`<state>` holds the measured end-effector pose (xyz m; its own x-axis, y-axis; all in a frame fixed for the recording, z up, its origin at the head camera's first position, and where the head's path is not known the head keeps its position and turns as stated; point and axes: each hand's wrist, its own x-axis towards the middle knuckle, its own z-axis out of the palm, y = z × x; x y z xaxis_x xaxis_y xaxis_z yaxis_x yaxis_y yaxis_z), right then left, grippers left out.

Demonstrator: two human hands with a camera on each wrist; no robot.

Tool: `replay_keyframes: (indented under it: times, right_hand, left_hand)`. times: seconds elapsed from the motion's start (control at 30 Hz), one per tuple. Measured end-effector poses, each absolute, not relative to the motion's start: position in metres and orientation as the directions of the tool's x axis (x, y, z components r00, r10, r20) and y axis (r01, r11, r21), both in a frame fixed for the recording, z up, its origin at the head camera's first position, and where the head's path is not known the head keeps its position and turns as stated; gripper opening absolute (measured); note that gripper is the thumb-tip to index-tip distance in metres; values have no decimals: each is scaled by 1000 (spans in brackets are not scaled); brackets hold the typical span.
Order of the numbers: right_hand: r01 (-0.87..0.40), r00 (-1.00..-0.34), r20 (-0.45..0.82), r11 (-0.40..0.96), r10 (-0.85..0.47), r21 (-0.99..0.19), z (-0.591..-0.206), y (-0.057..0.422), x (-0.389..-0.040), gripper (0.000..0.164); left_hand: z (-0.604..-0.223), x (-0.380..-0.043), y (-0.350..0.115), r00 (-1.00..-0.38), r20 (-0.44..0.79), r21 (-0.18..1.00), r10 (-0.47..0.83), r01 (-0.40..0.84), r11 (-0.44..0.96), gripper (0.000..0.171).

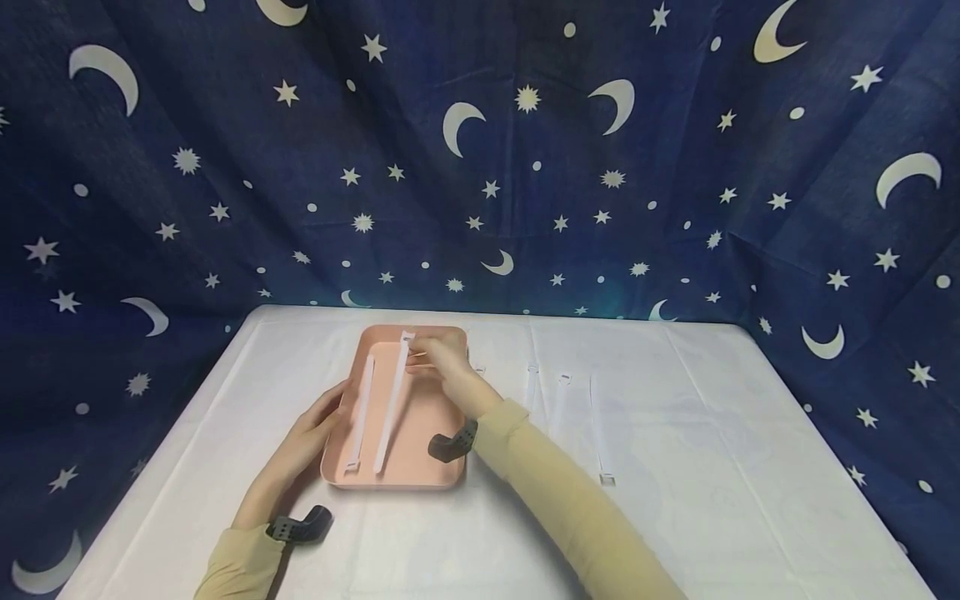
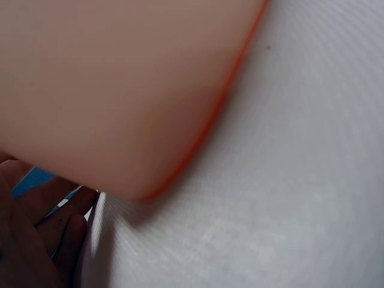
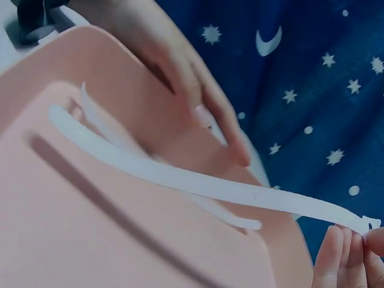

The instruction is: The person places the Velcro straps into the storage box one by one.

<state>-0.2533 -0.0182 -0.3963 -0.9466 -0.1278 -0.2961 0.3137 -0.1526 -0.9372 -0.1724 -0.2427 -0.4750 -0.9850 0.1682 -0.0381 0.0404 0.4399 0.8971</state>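
A pink tray point(image 1: 431, 477) lies on the table. My right hand point(image 1: 444, 354) pinches the slotted head of a white cable tie point(image 1: 392, 412) above the tray. In the right wrist view, the fingertips point(image 3: 333, 252) of that hand hold one end of the tie, and its strap hangs curved with a shadow below. A second cable tie point(image 1: 363, 408) lies inside the tray along the left side. My left hand point(image 1: 307, 437) rests against the tray's left edge with its fingers fairly straight. The left wrist view shows part of that hand point(image 2: 36, 234) beside the tray.
To the right of the tray, several more white cable ties point(image 1: 596, 417) lie on the white tablecloth point(image 1: 697, 475). Both wrists wear black cameras point(image 1: 303, 527). Behind the table hangs a dark blue curtain point(image 1: 420, 150) with moons and stars.
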Motion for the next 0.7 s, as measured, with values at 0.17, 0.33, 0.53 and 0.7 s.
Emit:
replay_keyframes:
  times: [0.17, 0.33, 0.53, 0.7]
  right_hand:
    - [338, -938, -319, -144, -138, -930, -407, -26, -254, 35]
    - [361, -930, -344, -155, -127, -920, -416, -35, -256, 34]
    - [355, -933, -344, -117, -102, -927, -421, -44, -258, 26]
    - [334, -940, -329, -57, -88, -941, -423, -47, -259, 24]
  left_hand:
    - [-474, -173, -242, -985, -47, 896, 165, 32, 444, 56]
    - [-475, -172, -243, -986, -44, 898, 162, 32, 439, 56]
    - [-476, -172, -243, -987, -46, 893, 154, 28, 450, 56]
    - [-476, -173, -241, -988, -63, 887, 142, 9, 461, 57]
